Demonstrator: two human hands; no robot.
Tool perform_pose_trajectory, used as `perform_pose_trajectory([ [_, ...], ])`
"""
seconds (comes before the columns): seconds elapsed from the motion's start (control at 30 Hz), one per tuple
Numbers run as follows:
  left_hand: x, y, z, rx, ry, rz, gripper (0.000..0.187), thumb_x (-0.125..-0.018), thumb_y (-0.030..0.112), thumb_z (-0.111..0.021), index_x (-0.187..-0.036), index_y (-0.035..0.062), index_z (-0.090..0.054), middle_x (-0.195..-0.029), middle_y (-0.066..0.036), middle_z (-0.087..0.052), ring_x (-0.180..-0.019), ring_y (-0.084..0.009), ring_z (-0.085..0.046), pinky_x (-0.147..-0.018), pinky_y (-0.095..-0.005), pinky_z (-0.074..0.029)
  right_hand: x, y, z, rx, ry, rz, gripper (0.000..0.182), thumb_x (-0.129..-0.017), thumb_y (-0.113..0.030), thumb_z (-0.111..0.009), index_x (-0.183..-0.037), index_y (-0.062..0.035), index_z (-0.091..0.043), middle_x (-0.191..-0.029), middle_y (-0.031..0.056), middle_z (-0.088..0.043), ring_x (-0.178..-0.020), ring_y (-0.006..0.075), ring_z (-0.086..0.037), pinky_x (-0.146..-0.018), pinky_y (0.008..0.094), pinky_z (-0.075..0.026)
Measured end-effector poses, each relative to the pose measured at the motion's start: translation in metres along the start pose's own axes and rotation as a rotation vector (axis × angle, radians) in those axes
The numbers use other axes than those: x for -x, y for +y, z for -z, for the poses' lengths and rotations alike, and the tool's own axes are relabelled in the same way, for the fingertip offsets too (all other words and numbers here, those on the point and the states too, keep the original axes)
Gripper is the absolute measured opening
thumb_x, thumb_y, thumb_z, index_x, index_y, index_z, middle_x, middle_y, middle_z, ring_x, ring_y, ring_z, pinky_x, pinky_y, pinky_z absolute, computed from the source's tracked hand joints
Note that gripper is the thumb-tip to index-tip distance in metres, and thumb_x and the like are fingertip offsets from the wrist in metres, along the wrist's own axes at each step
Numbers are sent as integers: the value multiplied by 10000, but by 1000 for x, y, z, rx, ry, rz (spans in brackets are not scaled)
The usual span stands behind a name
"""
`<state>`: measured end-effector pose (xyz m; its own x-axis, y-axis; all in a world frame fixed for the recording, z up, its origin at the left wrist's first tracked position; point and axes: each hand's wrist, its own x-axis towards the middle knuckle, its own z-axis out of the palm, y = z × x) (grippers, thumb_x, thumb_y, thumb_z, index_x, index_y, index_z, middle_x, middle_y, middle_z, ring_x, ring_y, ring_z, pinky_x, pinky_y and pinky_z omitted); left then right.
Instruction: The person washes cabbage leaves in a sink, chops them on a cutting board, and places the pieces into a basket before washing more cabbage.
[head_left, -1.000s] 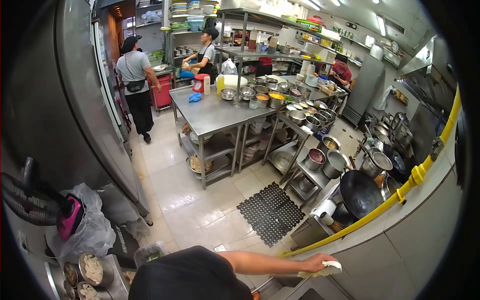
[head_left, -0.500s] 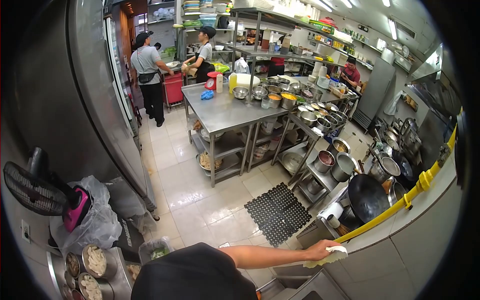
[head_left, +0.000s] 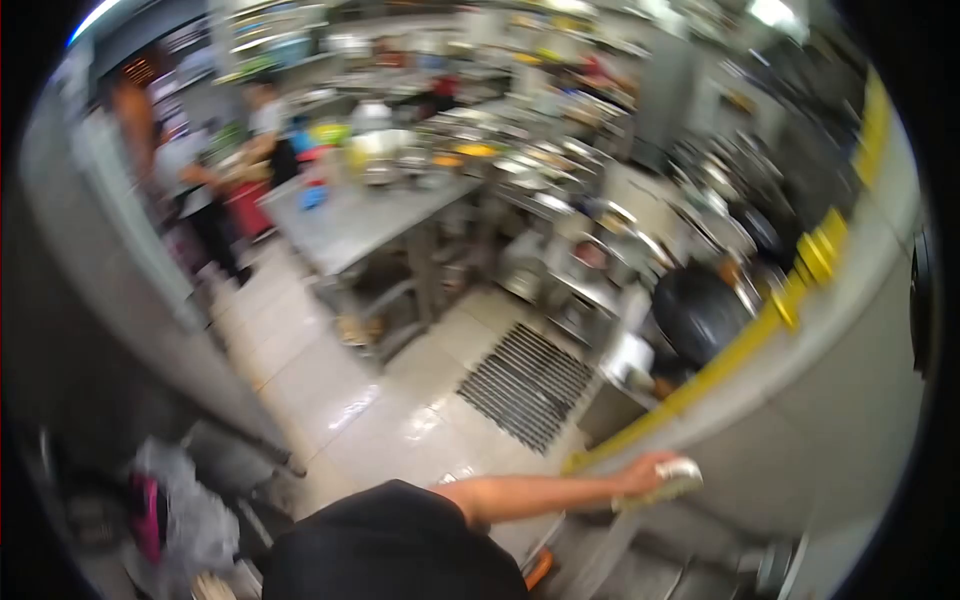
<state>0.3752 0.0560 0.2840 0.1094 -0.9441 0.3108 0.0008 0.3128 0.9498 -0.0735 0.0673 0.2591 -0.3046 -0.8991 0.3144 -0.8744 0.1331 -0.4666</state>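
Note:
My left arm reaches out to the right from a black sleeve at the bottom of the head view. At its end, my left hand [head_left: 642, 474] is closed around a pale, yellowish-white folded cloth [head_left: 672, 484], which sticks out past the fingers. The hand is in front of the tiled wall, below the yellow pipe [head_left: 700, 393]. Beneath the arm are steel surfaces [head_left: 620, 560] and a small orange object [head_left: 540, 568], both blurred. My right hand does not show.
A steel table [head_left: 375, 225] stands ahead, with bowls behind it. A black mat [head_left: 527, 387] lies on the tiled floor. To the right is a dark wok [head_left: 700, 312]. Two people stand at the far left near a red bin [head_left: 247, 208]. Plastic bags [head_left: 190, 510] are at lower left.
The view has swung and is now blurred, with the room shifted left and the food pots at lower left mostly out of sight. My left hand still holds the cloth.

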Motion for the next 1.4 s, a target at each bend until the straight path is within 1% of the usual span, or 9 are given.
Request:
perform_pose_trajectory([
  [0.2,-14,-38,-131,-214,-326,107,260,-859,126,-560,-1100,35,-600,-991,-105,-652,-908,-170,-592,-798,-319,-476,2,254,13,547,200,-156,350,-867,-302,-543,-1106,-55,-609,-908,146,-657,-857,274,-625,-735,388,-493],
  [0.23,-17,-32,-168,-148,-407,145,255,-874,112,-531,-1106,29,-598,-1023,-105,-642,-942,-165,-579,-839,-312,-460,-7,350,-32,-28,252,-220,387,-834,-333,-579,-1114,-68,-607,-895,165,-651,-858,305,-617,-774,415,-481],
  [0.5,-7,-115,-444,17,-764,392,333,-884,62,-526,-1214,41,-563,-1101,-76,-629,-998,-144,-577,-862,-277,-442,-7,192,49,-606,156,-444,240,-760,-213,-701,-919,-40,-655,-744,66,-630,-684,157,-557,-653,304,-459],
  [0.83,82,-151,-532,572,-1045,1331,379,-949,263,-484,-1253,36,-472,-1182,-69,-572,-1026,-203,-584,-878,-345,-477,18,217,34,-395,299,-874,208,-648,-189,-778,-777,-51,-691,-706,98,-669,-627,160,-618,-617,307,-478],
  [1.03,75,-178,-547,-91,-1230,498,304,-826,85,-650,-1108,-3,-583,-1014,-82,-646,-883,-173,-615,-795,-287,-482,39,240,-18,-730,533,-1000,140,-774,-160,-695,-855,-45,-693,-756,57,-673,-630,118,-608,-568,268,-473],
  [1.13,50,-209,-548,23,-924,537,246,-819,110,-663,-1046,23,-624,-962,-60,-659,-869,-151,-605,-773,-287,-474,102,283,-109,-814,917,-1173,277,-823,-147,-649,-1053,5,-630,-899,86,-662,-711,173,-620,-608,312,-499],
  [1.2,25,-229,-531,-231,-955,304,232,-820,82,-654,-1040,14,-625,-998,-102,-661,-885,-157,-614,-799,-301,-472,145,284,-176,51,123,-1269,325,-804,-138,-660,-1077,24,-589,-933,156,-642,-841,305,-624,-733,400,-505],
  [1.3,9,-232,-489,-203,-995,19,235,-824,109,-660,-1035,11,-630,-966,-107,-659,-872,-155,-611,-792,-284,-469,163,249,-221,-121,198,-1481,462,-781,-138,-662,-1186,2,-488,-992,213,-605,-927,397,-585,-824,446,-475],
  [1.4,-7,-226,-443,-191,-962,252,236,-836,104,-649,-1051,9,-627,-949,-83,-658,-865,-145,-607,-789,-275,-469,175,254,-259,199,210,-1403,641,-762,-163,-665,-1303,-14,-352,-1028,224,-588,-931,378,-590,-807,434,-482],
])
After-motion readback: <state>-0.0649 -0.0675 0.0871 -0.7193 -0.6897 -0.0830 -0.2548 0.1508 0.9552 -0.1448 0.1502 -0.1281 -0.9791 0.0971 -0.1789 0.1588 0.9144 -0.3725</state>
